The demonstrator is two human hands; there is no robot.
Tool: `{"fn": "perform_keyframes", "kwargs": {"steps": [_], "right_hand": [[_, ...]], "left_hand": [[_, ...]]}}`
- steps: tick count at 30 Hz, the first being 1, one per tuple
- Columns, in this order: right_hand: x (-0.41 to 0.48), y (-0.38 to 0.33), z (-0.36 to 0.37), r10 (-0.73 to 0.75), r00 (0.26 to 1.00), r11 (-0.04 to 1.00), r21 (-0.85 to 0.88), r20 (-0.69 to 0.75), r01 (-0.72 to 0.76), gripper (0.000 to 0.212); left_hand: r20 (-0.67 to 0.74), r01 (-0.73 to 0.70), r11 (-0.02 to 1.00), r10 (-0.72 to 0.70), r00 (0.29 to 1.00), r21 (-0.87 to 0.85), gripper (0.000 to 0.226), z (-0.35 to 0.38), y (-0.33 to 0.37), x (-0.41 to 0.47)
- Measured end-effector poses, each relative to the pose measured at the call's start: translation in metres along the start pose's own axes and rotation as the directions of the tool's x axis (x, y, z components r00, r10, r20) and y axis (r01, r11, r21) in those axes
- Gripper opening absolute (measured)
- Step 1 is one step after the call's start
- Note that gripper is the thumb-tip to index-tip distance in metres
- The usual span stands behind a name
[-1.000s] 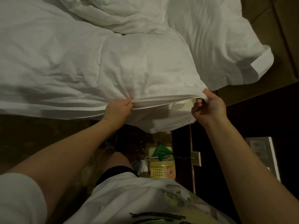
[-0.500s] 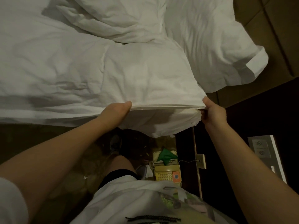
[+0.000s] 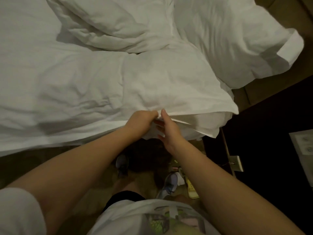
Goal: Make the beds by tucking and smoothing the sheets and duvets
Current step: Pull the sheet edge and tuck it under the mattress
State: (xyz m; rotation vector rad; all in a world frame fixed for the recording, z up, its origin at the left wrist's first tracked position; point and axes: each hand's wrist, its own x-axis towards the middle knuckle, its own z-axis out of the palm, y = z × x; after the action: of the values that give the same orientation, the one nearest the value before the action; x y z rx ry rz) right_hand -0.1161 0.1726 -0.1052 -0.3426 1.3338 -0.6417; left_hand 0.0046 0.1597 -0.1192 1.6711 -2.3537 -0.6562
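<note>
The white duvet (image 3: pixel 152 85) is lying across the bed, with its near edge hanging over the bedside. The left hand (image 3: pixel 141 123) is gripping that edge, fingers curled round the fabric. The right hand (image 3: pixel 170 133) is positioned just beside it, holding nothing, its fingers straight and spread against the hanging fabric. A pillow (image 3: pixel 233 41) is lying at the far right of the bed.
</note>
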Motion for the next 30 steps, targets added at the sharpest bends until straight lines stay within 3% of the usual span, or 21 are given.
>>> {"fn": "perform_keyframes", "kwargs": {"steps": [3,6,11,16,22,25,27,30], "right_hand": [[0.014,0.012,0.033,0.024,0.992,0.992,0.123,-0.125,-0.009,0.045],[0.022,0.012,0.055,0.031,0.951,0.983,0.18,-0.308,0.027,0.035],[0.02,0.007,0.069,-0.002,0.876,0.955,0.259,-0.483,0.145,0.033],[0.008,0.007,0.078,0.032,0.87,0.868,0.445,-0.492,0.219,0.022],[0.009,0.005,0.079,-0.001,0.883,0.845,0.472,-0.469,0.251,0.021],[0.01,0.008,0.081,-0.04,0.894,0.836,0.475,-0.447,0.275,0.018],[0.01,0.011,0.08,-0.063,0.9,0.833,0.474,-0.431,0.285,0.02],[0.009,0.013,0.074,-0.085,0.911,0.834,0.472,-0.403,0.287,0.022]], "left_hand": [[0.002,0.026,0.994,-0.026,1.0,-0.109,0.027,-0.006,-0.002,0.0],[-0.028,0.032,0.991,-0.036,0.999,-0.133,0.023,-0.004,-0.016,0.0],[-0.049,-0.126,0.978,0.119,0.992,-0.164,0.018,-0.008,-0.05,-0.004],[-0.119,-0.318,0.93,0.301,0.946,-0.182,0.025,-0.013,-0.075,-0.016],[-0.101,-0.286,0.941,0.272,0.957,-0.18,0.032,-0.017,-0.102,-0.03],[-0.024,-0.18,0.977,0.178,0.984,-0.117,0.029,-0.022,-0.11,-0.033],[-0.014,-0.217,0.964,0.218,0.976,-0.152,0.011,-0.03,-0.108,-0.032],[-0.023,-0.392,0.916,0.392,0.92,-0.09,0.019,-0.029,-0.112,-0.03]]}}
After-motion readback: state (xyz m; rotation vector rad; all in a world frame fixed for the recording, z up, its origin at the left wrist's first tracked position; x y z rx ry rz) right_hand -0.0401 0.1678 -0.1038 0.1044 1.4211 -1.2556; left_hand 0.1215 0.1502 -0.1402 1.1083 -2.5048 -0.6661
